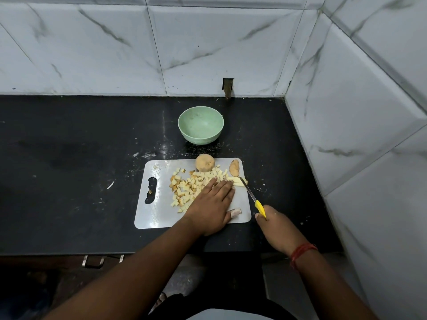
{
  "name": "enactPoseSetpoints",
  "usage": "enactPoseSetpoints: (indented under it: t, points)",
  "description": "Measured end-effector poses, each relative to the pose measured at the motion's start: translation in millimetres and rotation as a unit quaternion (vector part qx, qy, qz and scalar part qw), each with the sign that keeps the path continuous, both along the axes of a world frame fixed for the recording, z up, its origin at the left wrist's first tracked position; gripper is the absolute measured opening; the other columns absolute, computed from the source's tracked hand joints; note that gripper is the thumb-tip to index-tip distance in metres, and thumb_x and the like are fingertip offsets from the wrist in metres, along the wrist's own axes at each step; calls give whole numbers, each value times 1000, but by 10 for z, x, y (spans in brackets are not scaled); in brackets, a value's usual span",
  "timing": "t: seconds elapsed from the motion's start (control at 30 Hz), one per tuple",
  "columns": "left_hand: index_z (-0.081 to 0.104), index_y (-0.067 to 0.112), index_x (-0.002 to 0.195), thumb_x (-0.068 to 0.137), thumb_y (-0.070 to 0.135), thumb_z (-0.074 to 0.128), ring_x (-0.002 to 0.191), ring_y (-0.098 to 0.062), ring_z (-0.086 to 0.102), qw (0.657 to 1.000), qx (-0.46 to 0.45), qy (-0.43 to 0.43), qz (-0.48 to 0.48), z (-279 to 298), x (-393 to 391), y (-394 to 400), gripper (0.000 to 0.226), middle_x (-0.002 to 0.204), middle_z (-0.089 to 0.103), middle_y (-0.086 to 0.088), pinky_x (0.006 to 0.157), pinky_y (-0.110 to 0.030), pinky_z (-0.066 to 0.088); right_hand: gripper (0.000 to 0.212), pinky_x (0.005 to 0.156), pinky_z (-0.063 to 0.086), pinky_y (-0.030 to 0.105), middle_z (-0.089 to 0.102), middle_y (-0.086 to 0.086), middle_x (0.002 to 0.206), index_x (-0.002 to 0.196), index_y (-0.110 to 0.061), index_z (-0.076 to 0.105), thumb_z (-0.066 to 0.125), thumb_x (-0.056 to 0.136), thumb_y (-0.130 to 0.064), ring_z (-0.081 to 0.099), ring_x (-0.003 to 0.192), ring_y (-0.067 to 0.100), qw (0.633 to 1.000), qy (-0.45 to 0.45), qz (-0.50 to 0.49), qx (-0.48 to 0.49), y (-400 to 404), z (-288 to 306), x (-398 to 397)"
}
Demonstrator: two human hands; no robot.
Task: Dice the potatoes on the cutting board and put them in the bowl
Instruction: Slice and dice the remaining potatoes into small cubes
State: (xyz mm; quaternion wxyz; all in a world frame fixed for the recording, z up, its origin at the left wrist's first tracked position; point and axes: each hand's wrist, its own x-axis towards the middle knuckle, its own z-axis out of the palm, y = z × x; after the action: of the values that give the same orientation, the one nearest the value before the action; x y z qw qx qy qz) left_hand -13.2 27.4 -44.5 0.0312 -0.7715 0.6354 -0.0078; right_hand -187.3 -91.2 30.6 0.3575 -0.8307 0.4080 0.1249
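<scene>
A steel cutting board (159, 213) lies on the black counter. Several diced potato cubes (184, 188) are heaped on its middle. A whole unpeeled potato (205, 162) and a potato slice with skin (234, 167) sit at its far edge. My left hand (213, 204) lies flat, fingers straight, pressing on pale potato strips (238, 181) at the board's right side. My right hand (275, 229) grips a yellow-handled knife (259, 207) whose blade crosses the strips. A green bowl (200, 124), with nothing in it, stands behind the board.
The black counter (69, 158) runs left of the board. Tiled walls (358, 112) close in at the back and right. Potato bits and white specks lie scattered around the board. The counter's front edge is close to my body.
</scene>
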Motion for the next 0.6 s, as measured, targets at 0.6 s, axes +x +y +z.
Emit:
enactPoseSetpoints:
  t: [0.6]
  points:
    - [44, 3, 153, 107, 56, 24, 146, -29, 36, 997, -63, 28, 30, -78, -145, 125, 73, 155, 45, -13, 129, -42, 12, 22, 62, 40, 30, 53, 1, 75, 86, -18, 46, 41, 102, -32, 53, 67, 18, 1000, 24, -6, -7, 38, -69, -19]
